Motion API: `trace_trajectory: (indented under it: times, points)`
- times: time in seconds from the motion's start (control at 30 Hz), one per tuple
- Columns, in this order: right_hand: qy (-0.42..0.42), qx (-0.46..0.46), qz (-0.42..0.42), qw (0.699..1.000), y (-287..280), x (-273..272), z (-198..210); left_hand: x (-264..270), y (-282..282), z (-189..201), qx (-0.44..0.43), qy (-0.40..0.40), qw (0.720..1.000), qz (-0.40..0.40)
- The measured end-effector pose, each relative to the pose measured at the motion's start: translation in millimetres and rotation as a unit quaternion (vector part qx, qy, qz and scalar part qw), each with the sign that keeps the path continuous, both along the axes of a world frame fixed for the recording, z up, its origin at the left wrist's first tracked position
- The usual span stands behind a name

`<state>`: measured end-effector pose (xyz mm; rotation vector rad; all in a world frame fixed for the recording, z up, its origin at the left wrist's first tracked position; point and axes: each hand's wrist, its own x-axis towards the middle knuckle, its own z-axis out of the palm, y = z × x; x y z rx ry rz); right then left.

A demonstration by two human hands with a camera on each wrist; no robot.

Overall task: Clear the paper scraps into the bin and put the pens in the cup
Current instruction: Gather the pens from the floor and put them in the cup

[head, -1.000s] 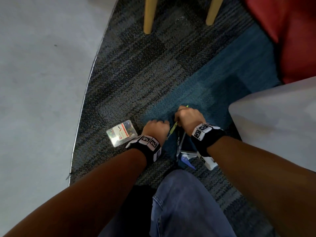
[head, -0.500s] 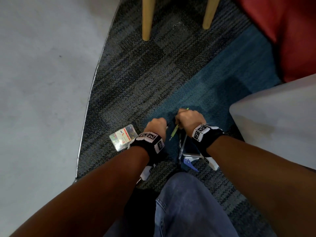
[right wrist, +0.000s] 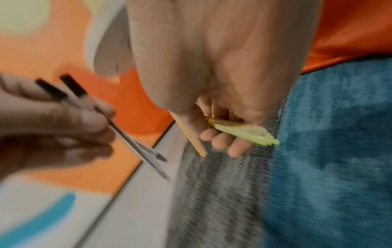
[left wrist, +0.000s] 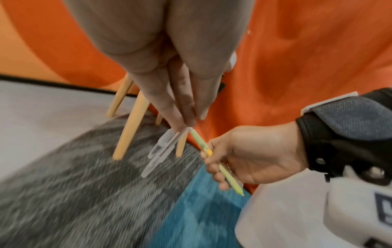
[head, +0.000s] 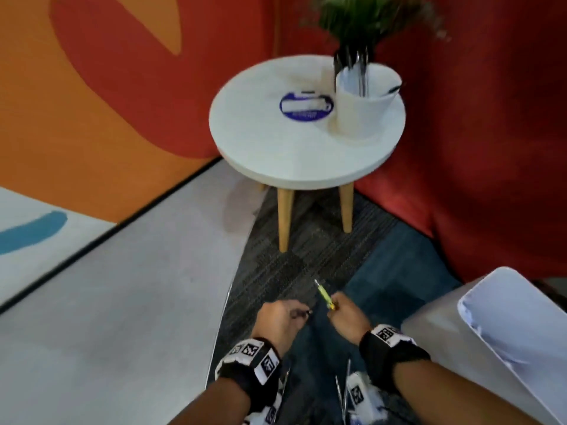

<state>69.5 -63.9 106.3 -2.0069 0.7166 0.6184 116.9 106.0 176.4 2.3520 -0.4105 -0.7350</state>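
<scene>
Both hands sit low centre of the head view, over the grey/blue carpet. Right hand has its fingers curled round a yellow-green pen, tip pointing up and left. Left hand pinches two clear pens w/ black caps between thumb & fingers; they're blurred. Upper centre of the frame: small round white counter on wooden legs, w/ a white cup at its right side, dark pens already standing in it. A white bin fills the lower right, just beside the right wrist.
</scene>
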Motion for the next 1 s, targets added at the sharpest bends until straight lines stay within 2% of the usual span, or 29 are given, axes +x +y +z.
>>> trace_trajectory:
  times: [0.07,0.1,0.17,0.27,0.4,0.47,0.6,0.63,0.7,0.77,0.87,0.93,1.0]
  points:
    - [-0.041,0.141,-0.120,0.982,2,16,47,8,-10,37,-0.024,-0.043,0.999,-0.009]
    - [-0.051,0.197,-0.154,0.967,0,25,70,13,-15,55,-0.039,-0.069,0.997,-0.023]
    - [-0.069,0.263,-0.145,0.951,-5,38,109,22,-25,84,-0.072,-0.097,0.991,-0.051]
    - [-0.132,0.295,-0.142,0.936,-16,54,153,35,-38,118,-0.111,-0.155,0.978,-0.089]
    - [-0.194,0.319,-0.150,0.915,-35,72,192,56,-48,142,-0.136,-0.253,0.948,-0.137]
    - [-0.224,0.353,-0.161,0.894,-44,79,207,69,-52,149,-0.167,-0.295,0.929,-0.150]
    - [-0.281,0.396,-0.251,0.837,-55,100,241,86,-65,166,-0.212,-0.347,0.903,-0.142]
    - [-0.302,0.390,-0.262,0.830,-58,106,253,89,-69,171,-0.219,-0.353,0.900,-0.131]
    - [-0.353,0.332,-0.264,0.834,-69,122,279,94,-77,182,-0.214,-0.353,0.905,-0.104]
    - [-0.409,0.236,-0.270,0.839,-87,144,304,96,-84,194,-0.192,-0.333,0.919,-0.087]
    - [-0.481,0.053,-0.279,0.830,-111,183,337,98,-92,200,-0.149,-0.324,0.930,-0.094]
    - [-0.490,-0.050,-0.266,0.829,-124,207,346,100,-96,199,-0.132,-0.317,0.933,-0.107]
    - [-0.459,-0.125,-0.246,0.844,-133,226,343,101,-99,193,-0.121,-0.310,0.936,-0.118]
